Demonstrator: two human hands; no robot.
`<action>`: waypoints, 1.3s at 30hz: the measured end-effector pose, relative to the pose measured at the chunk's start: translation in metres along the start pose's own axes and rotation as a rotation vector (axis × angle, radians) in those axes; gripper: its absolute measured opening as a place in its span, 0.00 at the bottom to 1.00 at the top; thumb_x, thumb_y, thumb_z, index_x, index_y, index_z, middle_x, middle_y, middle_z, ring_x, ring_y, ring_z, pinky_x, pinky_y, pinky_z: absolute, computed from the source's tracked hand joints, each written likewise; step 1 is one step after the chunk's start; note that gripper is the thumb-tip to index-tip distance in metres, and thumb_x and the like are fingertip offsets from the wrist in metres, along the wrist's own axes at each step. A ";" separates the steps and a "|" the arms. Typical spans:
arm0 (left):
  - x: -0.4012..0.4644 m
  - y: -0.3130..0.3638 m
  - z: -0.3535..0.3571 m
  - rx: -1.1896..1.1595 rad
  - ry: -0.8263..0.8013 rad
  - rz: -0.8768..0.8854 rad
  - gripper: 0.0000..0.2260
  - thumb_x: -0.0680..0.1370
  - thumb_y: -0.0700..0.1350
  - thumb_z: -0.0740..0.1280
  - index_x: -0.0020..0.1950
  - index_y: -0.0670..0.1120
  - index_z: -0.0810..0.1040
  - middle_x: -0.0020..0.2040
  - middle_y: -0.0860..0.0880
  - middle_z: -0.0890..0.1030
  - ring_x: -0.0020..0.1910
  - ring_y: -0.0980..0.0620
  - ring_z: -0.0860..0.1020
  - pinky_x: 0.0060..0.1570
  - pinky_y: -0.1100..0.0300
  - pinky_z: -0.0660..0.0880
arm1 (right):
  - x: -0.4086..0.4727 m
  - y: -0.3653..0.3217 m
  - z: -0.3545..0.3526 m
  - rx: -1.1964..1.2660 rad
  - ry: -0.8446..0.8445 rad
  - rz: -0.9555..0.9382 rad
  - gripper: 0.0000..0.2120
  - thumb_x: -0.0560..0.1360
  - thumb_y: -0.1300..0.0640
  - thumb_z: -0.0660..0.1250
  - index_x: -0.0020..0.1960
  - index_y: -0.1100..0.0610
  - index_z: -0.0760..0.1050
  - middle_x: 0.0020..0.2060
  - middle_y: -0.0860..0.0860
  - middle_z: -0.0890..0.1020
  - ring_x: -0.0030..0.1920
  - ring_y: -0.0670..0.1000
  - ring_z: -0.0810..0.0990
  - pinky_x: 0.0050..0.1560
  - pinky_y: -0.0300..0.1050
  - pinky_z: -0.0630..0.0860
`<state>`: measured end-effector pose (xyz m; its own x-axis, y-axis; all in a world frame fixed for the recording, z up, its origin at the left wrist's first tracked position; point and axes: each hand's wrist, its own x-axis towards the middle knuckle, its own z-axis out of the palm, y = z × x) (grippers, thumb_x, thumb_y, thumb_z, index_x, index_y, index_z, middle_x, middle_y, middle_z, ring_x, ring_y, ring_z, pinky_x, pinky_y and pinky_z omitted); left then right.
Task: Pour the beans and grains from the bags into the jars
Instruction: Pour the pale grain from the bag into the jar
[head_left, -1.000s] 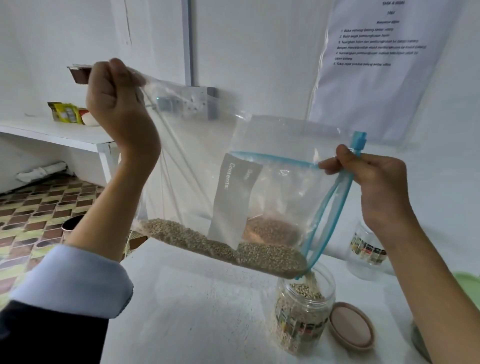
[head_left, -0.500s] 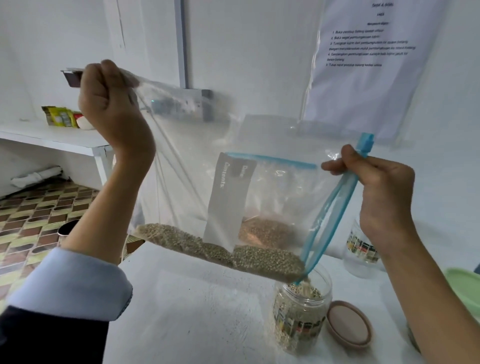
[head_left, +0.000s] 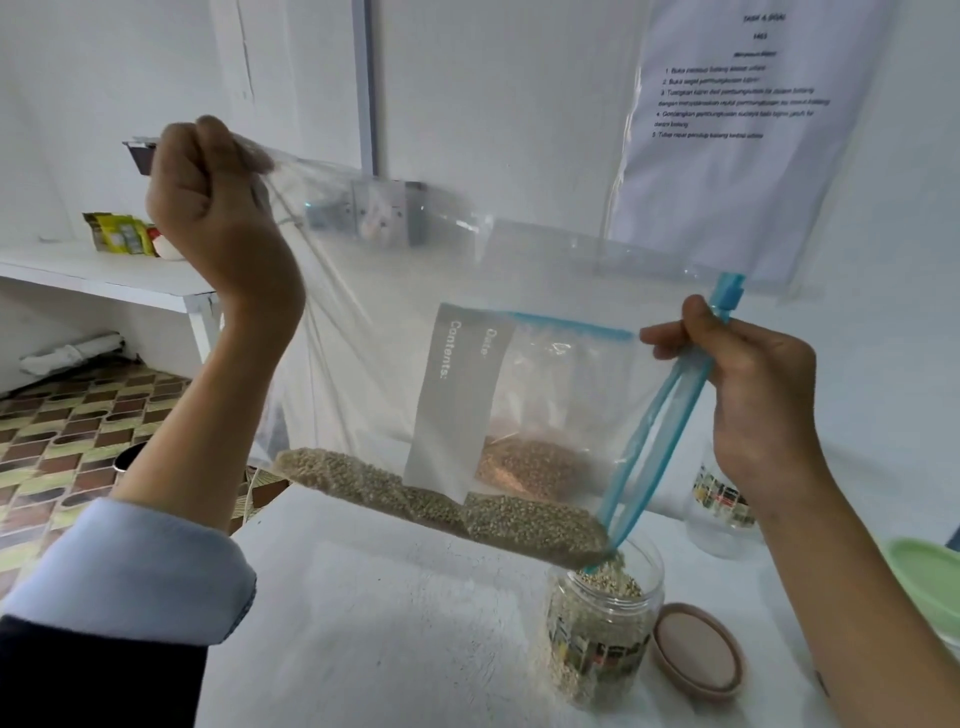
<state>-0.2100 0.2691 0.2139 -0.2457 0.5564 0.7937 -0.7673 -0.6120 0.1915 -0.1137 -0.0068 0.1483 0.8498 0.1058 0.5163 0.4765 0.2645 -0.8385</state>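
The grain lies along the bag's low edge, sloping down to the open corner over the jar. Right hand pinches the zip nearest the jar; left hand grips the raised far corner.

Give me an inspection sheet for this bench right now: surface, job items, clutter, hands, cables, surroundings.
Surface: white table, a few spilled grains beside the jar.
Job's things: clear zip bag tilted, grains running from its corner into the open jar; brown lid beside it; second jar behind.
Clutter: green lid at right edge.
Hands: left hand grips the bag's raised corner; right hand pinches the blue zip.
Cables: nothing seen.
Surroundings: instruction sheet on wall, shelf, patterned floor.
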 end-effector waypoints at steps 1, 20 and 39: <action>-0.001 0.001 0.000 0.005 -0.005 0.008 0.17 0.79 0.33 0.55 0.35 0.50 0.64 0.23 0.62 0.71 0.24 0.65 0.65 0.29 0.72 0.60 | -0.001 0.000 0.001 -0.003 -0.018 0.005 0.16 0.76 0.54 0.68 0.30 0.49 0.84 0.33 0.48 0.85 0.41 0.51 0.80 0.63 0.52 0.74; 0.004 -0.004 -0.001 0.038 0.000 0.025 0.14 0.79 0.38 0.57 0.35 0.49 0.67 0.25 0.60 0.72 0.25 0.61 0.65 0.28 0.69 0.61 | 0.015 0.006 0.007 -0.071 -0.041 0.024 0.11 0.76 0.51 0.67 0.36 0.51 0.83 0.36 0.48 0.85 0.43 0.50 0.80 0.57 0.44 0.75; -0.003 0.000 0.014 0.036 -0.040 0.018 0.12 0.79 0.41 0.58 0.35 0.50 0.67 0.26 0.59 0.74 0.24 0.59 0.65 0.26 0.66 0.60 | 0.003 0.000 -0.008 -0.039 0.043 0.035 0.14 0.75 0.53 0.69 0.32 0.51 0.84 0.36 0.49 0.86 0.41 0.52 0.81 0.63 0.55 0.74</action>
<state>-0.2010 0.2594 0.2196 -0.2346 0.5225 0.8197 -0.7410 -0.6419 0.1970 -0.1092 -0.0144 0.1489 0.8746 0.0731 0.4793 0.4540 0.2236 -0.8625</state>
